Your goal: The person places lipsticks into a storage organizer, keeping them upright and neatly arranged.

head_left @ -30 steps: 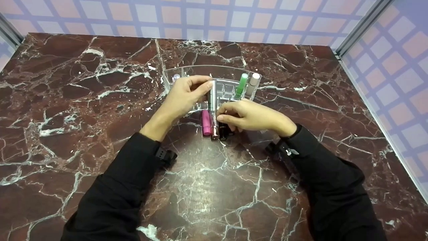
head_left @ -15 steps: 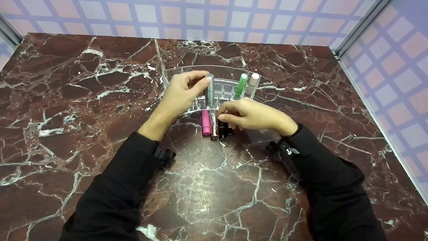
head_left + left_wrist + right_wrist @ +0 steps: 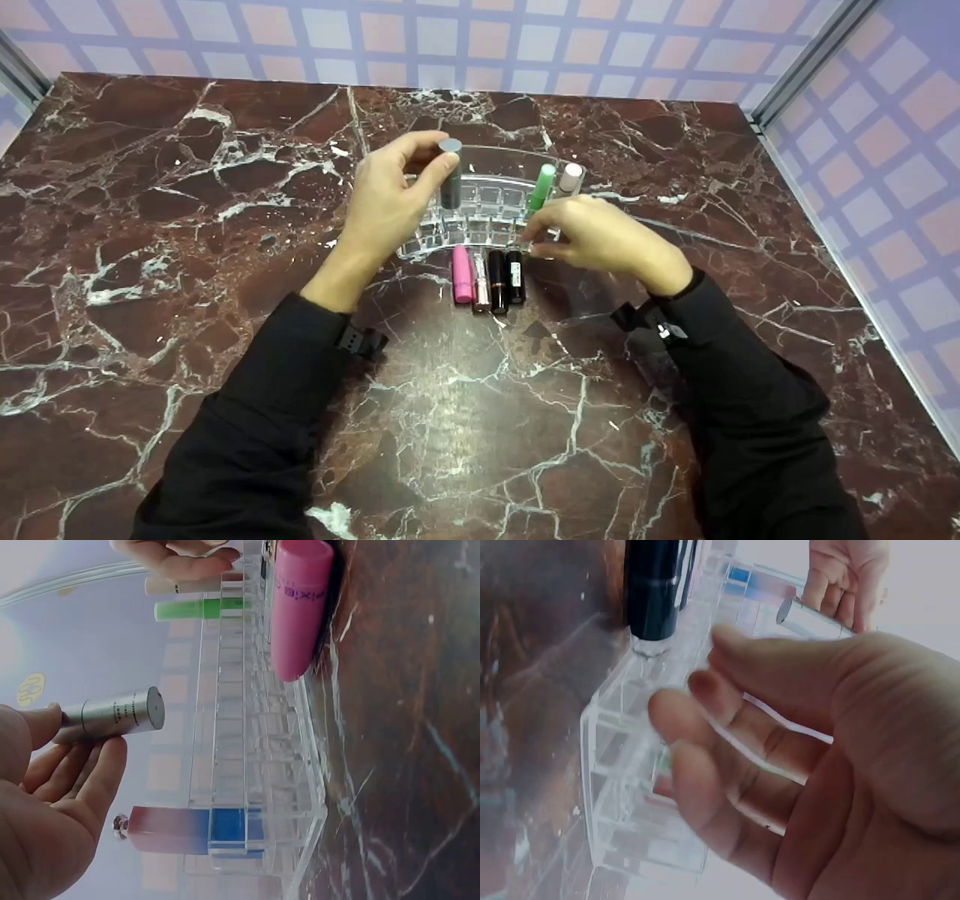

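Observation:
My left hand (image 3: 390,187) pinches a silver-grey lipstick tube (image 3: 451,180) between thumb and fingers, above the left part of a clear curved lipstick organizer (image 3: 491,199). In the left wrist view the silver tube (image 3: 112,714) is clear of the organizer, one flat end facing it. My right hand (image 3: 592,236), fingers loosely bent, holds nothing and hovers by the organizer's right front; whether it touches the rim I cannot tell. On the table before the organizer lie a pink tube (image 3: 463,277), a shiny clear-and-dark lipstick (image 3: 481,285) and two black lipsticks (image 3: 497,281), side by side.
A green tube (image 3: 544,184) and a pale tube (image 3: 571,176) stand in the organizer's back right slots. A pink-and-blue tube (image 3: 172,830) stands at its left end, behind my left hand in the head view. Checkered panels (image 3: 450,45) border the marble table (image 3: 465,420).
My left hand has lifted the silver tube up from the row of lipsticks and moved it back and left over the organizer. My right hand has moved right and back, uncovering the black lipsticks.

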`<state>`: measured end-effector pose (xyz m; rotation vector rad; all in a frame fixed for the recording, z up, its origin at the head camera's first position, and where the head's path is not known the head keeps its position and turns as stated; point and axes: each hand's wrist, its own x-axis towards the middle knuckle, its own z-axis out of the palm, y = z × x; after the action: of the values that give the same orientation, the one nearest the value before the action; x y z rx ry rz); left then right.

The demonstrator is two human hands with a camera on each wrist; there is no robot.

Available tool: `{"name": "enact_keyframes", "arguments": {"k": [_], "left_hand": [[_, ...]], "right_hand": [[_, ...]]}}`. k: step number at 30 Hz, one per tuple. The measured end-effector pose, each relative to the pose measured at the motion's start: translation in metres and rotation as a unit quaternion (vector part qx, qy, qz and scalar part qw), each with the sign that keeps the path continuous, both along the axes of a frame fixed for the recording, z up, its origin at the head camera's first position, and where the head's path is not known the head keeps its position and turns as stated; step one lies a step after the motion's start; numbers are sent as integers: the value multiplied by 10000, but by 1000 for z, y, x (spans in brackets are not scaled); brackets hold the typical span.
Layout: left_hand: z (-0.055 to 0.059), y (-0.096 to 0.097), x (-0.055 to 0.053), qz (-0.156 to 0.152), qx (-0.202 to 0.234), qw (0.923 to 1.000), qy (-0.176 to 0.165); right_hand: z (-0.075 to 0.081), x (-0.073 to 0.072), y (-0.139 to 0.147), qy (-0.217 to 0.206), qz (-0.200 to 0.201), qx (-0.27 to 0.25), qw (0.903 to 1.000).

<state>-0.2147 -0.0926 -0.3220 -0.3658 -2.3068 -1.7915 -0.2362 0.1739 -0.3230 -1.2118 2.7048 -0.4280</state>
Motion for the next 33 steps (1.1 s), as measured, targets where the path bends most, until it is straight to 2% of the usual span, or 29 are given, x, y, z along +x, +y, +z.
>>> {"name": "enact_keyframes", "arguments": {"k": [4,10,16,20,25,33], "left_hand": [[1,-3,-1,241,-157,9994,199],[-1,-8,-4,399,-317,9984,256],[-3,-10,-6,501,-389,9971,423],[-2,-12,-5,613,-723,9941,530],[1,-14,-5,724,-978,9916,427],[-3,-17,-7,654,-948,9932,158]], "right_hand": [[1,-2,3,143,-240,186,9994],[2,-3,4,171,-586,383,9974],[-1,-3,6,269,-620,389,9970],[-2,-4,7,328,-595,365,9970],[-2,-3,6,269,-635,343,9970],[-3,-4,6,269,-624,306,9972]]}}
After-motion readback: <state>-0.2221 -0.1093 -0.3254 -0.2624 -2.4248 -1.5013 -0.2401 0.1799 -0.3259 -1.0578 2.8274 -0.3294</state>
